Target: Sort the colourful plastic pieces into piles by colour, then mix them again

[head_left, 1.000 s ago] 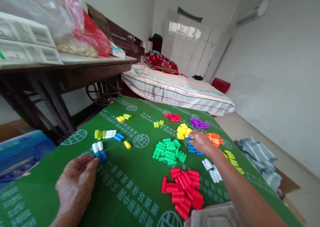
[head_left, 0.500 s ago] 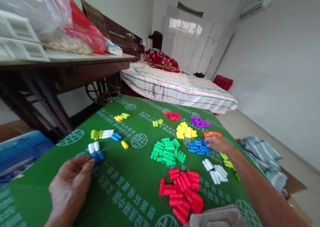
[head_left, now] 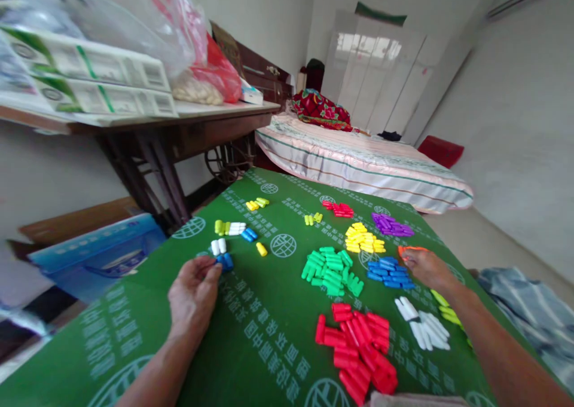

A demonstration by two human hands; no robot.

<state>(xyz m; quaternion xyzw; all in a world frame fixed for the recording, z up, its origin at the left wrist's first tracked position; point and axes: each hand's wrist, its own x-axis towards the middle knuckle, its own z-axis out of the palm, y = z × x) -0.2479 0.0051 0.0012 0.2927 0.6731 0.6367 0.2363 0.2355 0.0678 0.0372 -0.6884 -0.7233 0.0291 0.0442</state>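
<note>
My left hand [head_left: 194,293] rests at the left of the green board [head_left: 264,311], thumb and fingers pinched on a small blue plastic tube [head_left: 228,262] in a short row. Two white tubes [head_left: 219,247] lie just beyond it. My right hand [head_left: 424,267] reaches over the far right, fingertips together at the orange tubes [head_left: 413,248]; whatever they pinch is hidden. Beside that hand is a pile of blue tubes [head_left: 389,273]. Nearby are heaps of yellow tubes [head_left: 364,238], purple tubes [head_left: 391,225] and green tubes [head_left: 329,269].
Red tubes [head_left: 356,344] are heaped near the front, white tubes [head_left: 426,323] to their right. A green-and-white row [head_left: 231,228] and a lone yellow tube [head_left: 261,249] lie at left. A sewing table [head_left: 215,115] and a bed [head_left: 359,162] stand beyond the board.
The view has swung left, so everything sits further right. My right hand has shifted from the edge of the blue pile onto the orange tubes. My left hand stays at the blue tubes.
</note>
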